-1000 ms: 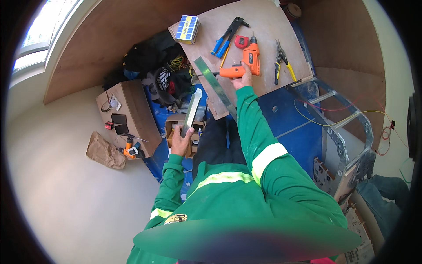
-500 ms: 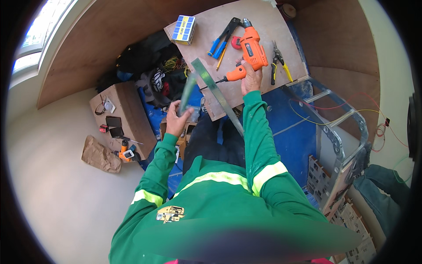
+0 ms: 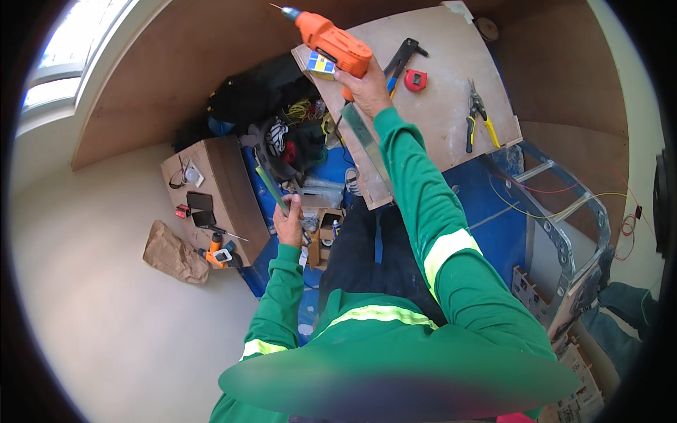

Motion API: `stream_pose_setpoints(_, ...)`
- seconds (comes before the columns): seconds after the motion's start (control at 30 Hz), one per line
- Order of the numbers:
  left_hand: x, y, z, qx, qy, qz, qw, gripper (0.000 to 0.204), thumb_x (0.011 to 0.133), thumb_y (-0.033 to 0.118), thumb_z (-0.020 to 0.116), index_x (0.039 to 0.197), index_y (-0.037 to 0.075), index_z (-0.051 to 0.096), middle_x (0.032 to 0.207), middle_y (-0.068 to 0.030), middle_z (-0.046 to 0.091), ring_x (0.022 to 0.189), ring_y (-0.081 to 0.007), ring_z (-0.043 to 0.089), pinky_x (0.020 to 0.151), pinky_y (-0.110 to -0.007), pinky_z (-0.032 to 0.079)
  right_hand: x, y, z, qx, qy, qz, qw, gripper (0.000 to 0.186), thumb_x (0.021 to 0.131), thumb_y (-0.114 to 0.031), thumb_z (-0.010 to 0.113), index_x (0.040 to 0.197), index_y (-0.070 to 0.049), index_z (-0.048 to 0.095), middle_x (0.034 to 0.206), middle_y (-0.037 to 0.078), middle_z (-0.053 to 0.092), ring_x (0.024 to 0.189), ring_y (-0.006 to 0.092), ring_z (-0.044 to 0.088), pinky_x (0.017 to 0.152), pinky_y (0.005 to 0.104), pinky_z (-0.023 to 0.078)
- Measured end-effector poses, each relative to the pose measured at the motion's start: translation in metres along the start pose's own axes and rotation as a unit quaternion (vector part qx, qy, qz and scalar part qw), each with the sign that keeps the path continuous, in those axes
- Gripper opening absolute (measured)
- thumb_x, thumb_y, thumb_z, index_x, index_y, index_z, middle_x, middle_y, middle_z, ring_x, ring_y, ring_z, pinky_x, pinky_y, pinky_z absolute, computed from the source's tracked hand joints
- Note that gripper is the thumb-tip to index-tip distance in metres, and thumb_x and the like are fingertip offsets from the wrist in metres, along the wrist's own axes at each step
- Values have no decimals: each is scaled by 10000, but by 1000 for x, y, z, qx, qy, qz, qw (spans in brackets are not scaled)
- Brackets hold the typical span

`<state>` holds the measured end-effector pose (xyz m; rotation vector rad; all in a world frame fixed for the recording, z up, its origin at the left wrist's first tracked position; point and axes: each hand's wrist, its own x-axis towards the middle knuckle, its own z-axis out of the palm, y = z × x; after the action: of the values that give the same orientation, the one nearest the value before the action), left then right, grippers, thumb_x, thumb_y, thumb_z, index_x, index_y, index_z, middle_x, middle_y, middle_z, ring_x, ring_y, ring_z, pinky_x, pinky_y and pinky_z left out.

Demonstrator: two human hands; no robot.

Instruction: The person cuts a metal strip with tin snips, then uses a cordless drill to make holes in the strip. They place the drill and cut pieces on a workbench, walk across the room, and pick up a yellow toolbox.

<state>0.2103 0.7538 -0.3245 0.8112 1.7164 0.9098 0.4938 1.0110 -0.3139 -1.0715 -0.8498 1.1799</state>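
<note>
My right hand (image 3: 367, 86) grips an orange power drill (image 3: 335, 44), raised over the far left corner of the wooden worktable (image 3: 444, 109). Its thin bit points to the far left. Off the table's left side, my left hand (image 3: 288, 222) is closed on a narrow greenish metal strip (image 3: 270, 187), held tilted away from me. A wider metal strip (image 3: 368, 144) lies along the table's near left edge, partly behind my right sleeve. Behind the drill sits a blue, white and yellow box (image 3: 321, 65), partly hidden.
On the table lie a hand riveter (image 3: 403, 58), a red tape measure (image 3: 415, 80) and yellow-black tin snips (image 3: 481, 116). A metal ladder (image 3: 557, 183) stands to the right. At left, a wooden box (image 3: 233, 183) bears small items near another orange drill (image 3: 216, 250) and a paper bag (image 3: 173, 254).
My right hand has moved the drill up and left, from over the table's middle toward its far left corner. The left hand has lowered with its strip, away from the table strip.
</note>
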Motion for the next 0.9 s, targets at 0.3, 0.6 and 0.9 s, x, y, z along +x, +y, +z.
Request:
stream_pose_setpoints(0.3, -68, -61, -78, -63, 186, -93, 976, 516, 1124, 583, 608, 1193, 76, 676, 759, 56, 447, 620, -54, 428, 537, -252, 337, -84, -35, 82, 73, -202, 153, 965, 706, 923, -92, 838, 1551, -52, 520, 1137, 77, 736, 910, 147, 716, 781, 321, 610)
stream_pose_setpoints(0.6, -63, -63, -93, 276, -38, -14, 960, 619, 1131, 592, 554, 1272, -3, 649, 1094, -231, 706, 1030, -382, 668, 973, -455, 512, -293, -114, -46, 77, -163, 351, 919, 757, 950, -53, 781, 1631, -61, 450, 1206, 82, 697, 910, 120, 684, 765, 303, 587)
stream_pose_setpoints(0.9, -44, -89, 62, 292, -48, -5, 955, 801, 1072, 800, 414, 1368, 89, 635, 1189, -303, 736, 1190, -520, 677, 1026, -561, 495, -396, -128, -165, -11, 9, 362, 932, 592, 964, -54, 773, 1508, -34, 542, 1193, 121, 719, 983, 203, 754, 765, 333, 652)
